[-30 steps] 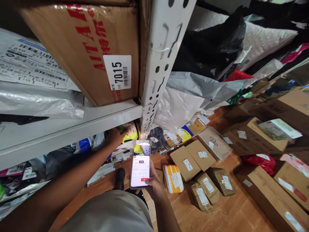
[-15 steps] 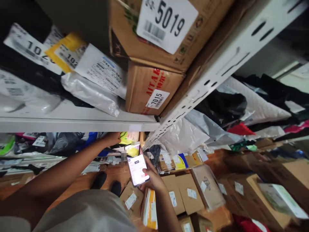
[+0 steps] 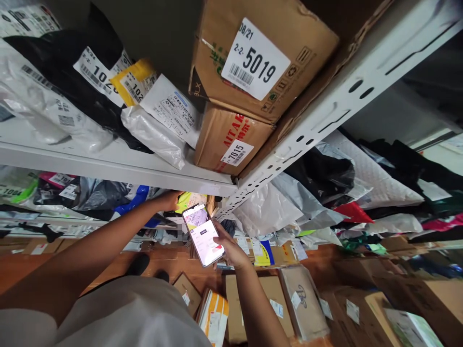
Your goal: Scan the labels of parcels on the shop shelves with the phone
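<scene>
My right hand (image 3: 229, 248) is closed around a smartphone (image 3: 204, 241), thumb over the lit screen. On that screen is a camera picture of a printed label above a white page. My left hand (image 3: 170, 200) grips the left edge of a yellow-green parcel (image 3: 188, 200) on the lower shelf. Behind the phone's upper end, part of that parcel is hidden, and most of the left fingers are out of sight too.
Overhead, a white shelf (image 3: 108, 166) carries labelled bags, a box marked 5019 (image 3: 258, 62) and another marked 7015 (image 3: 231, 140). A perforated metal post (image 3: 311, 130) slants up on the right. Several cartons (image 3: 304, 303) lie on the brown floor beside more bagged parcels.
The view has shifted slightly. The phone's camera picture has gone from a yellow blur to a readable-looking label. Both hands keep their holds.
</scene>
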The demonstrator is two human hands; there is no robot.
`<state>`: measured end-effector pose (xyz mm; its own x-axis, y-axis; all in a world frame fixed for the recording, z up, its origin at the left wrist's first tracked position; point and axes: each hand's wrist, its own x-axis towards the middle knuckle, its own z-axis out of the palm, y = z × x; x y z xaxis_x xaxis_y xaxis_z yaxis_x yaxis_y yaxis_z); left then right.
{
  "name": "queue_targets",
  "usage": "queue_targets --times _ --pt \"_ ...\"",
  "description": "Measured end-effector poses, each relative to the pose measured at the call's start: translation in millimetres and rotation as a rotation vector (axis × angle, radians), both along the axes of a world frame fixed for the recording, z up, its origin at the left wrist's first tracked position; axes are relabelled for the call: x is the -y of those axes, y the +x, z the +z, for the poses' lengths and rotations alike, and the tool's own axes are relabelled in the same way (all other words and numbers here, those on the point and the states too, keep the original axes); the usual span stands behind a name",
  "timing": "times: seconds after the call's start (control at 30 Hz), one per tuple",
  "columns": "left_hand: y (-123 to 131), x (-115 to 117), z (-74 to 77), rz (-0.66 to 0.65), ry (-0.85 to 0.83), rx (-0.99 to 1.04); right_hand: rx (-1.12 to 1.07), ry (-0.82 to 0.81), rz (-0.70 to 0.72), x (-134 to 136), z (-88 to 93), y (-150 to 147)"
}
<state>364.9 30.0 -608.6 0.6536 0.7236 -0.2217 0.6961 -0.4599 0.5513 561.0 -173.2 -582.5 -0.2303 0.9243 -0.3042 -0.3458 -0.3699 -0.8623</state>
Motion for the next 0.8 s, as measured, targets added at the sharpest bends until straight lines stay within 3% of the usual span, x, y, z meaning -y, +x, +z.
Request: queue_targets --times 0.8 --pt "0 -7 -20.5 -0.036 0.009 0.057 -0.049 -0.002 0.011 0 -1.6 4"
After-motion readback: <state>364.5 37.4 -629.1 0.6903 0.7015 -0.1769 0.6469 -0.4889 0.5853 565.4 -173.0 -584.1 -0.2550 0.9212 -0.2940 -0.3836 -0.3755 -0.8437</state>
